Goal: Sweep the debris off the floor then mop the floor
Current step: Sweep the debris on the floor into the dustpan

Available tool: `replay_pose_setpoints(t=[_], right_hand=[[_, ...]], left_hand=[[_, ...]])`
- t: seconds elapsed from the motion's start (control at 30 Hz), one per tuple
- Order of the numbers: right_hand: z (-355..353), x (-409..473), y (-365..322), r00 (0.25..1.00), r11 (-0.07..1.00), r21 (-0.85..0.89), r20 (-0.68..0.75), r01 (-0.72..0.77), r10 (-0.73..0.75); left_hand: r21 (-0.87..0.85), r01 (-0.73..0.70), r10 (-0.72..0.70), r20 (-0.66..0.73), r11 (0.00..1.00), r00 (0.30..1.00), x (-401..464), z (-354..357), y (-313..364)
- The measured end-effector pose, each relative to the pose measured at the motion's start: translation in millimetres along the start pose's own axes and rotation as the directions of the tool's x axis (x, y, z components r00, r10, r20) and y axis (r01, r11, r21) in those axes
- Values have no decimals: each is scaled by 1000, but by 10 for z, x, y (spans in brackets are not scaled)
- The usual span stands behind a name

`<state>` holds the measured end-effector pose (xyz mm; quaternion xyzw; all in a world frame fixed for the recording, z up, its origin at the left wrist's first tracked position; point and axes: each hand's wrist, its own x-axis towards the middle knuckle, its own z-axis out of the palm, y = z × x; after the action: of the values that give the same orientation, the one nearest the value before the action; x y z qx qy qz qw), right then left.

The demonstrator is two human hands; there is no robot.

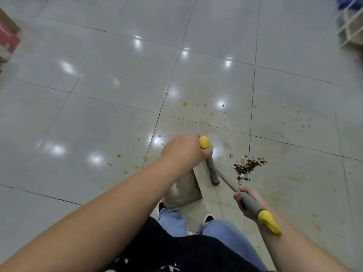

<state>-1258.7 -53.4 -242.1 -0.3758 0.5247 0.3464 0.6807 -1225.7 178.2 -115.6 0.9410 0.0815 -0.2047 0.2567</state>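
Note:
My left hand [186, 152] grips the upright grey handle with a yellow cap [204, 142] of a grey dustpan [184, 191], whose pan rests on the floor in front of my feet. My right hand [246, 203] holds the grey grip of a broom handle [253, 205] with a yellow end; its thin shaft runs up-left toward the dustpan, and the broom head is hidden. A small pile of brown and white debris [247, 166] lies on the tiles just right of the dustpan. Yellowish stains and droplets [212, 113] spot the grey tiled floor [117, 75].
A red and brown box [7, 40] stands at the far left edge. A white rack [351, 30] sits at the upper right. My jeans and shoes [208, 217] are directly below the dustpan. More faint stains [296, 178] mark the tiles to the right.

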Motion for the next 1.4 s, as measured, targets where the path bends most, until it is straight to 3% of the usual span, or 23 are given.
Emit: replay_pose_setpoints(t=[0.2,0.4,0.6,0.7,0.77,0.9,1.03,1.2,1.3,1.4], right_hand=[[-129,-192,150,999,974,224,-16,33,-31],[-683,-488,84,973,858,464,-169,219,-157],[-1113,-509,-153,983,745,642,-87,180,-163],[-1314,-378,-259,978,636,754,-41,164,-203],[-1328,-265,-419,988,654,742,-78,148,-135],[-1238,147,-797,975,855,519,-195,10,107],[-1046,422,-928,962,928,374,-253,-3,105],[-968,526,-1404,971,918,391,-188,-66,150],[-627,536,-1460,987,952,290,-95,-98,131],[-494,463,-1444,996,901,432,-84,37,0]], left_hand=[[124,-104,102,23,987,995,327,-568,-334],[116,-174,167,68,978,984,676,-771,91],[235,-265,248,101,935,963,1141,-687,779],[284,-318,297,116,905,948,1429,-492,1138],[308,-323,290,148,895,945,1657,-342,1372],[329,-395,357,171,858,918,2158,-124,1935],[352,-452,400,214,819,891,2365,120,2268],[320,-445,408,180,836,895,2737,59,2720],[374,-472,412,233,799,881,2876,20,2729],[394,-579,462,356,714,812,2887,68,2790]])
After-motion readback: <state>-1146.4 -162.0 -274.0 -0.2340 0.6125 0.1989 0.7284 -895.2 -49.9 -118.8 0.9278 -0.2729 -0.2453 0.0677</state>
